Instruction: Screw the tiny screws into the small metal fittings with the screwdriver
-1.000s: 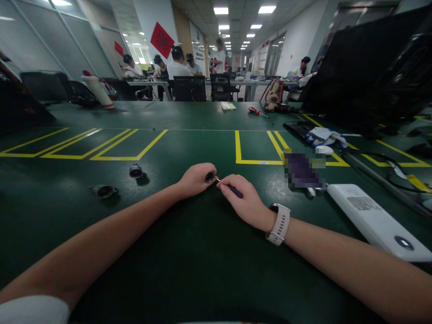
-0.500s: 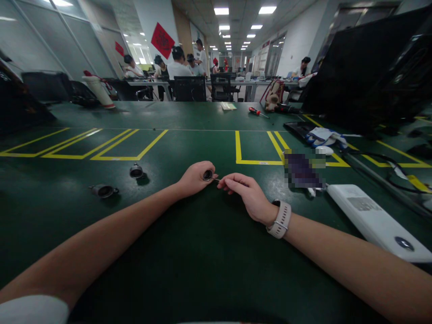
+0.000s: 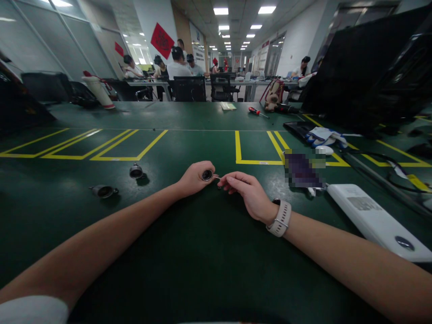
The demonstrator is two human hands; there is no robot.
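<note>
My left hand [image 3: 194,181] is wrapped round a hollow metal fitting [image 3: 207,175], its round open end turned towards me. At its right side, my right hand [image 3: 245,192] pinches a thin metal rod [image 3: 217,178] between thumb and fingers. The rod reaches to the fitting's edge; whether it enters the fitting I cannot tell. A tiny dark piece [image 3: 219,187] shows just below my right fingertips, too small to name. Two similar metal fittings rest on the table to the left: one upright [image 3: 136,171], one on its side [image 3: 104,191].
The green table [image 3: 189,265] carries yellow tape outlines. To the right are a white power bank [image 3: 378,220], a blurred-out phone-like thing [image 3: 302,170], gloves [image 3: 326,136] and cables. A red screwdriver [image 3: 258,112] lies further back. People sit at far desks.
The rod and my right fingertips have shifted up slightly. The tiny dark piece now shows beneath them. My left hand keeps its hold on the fitting, which has turned a little.
</note>
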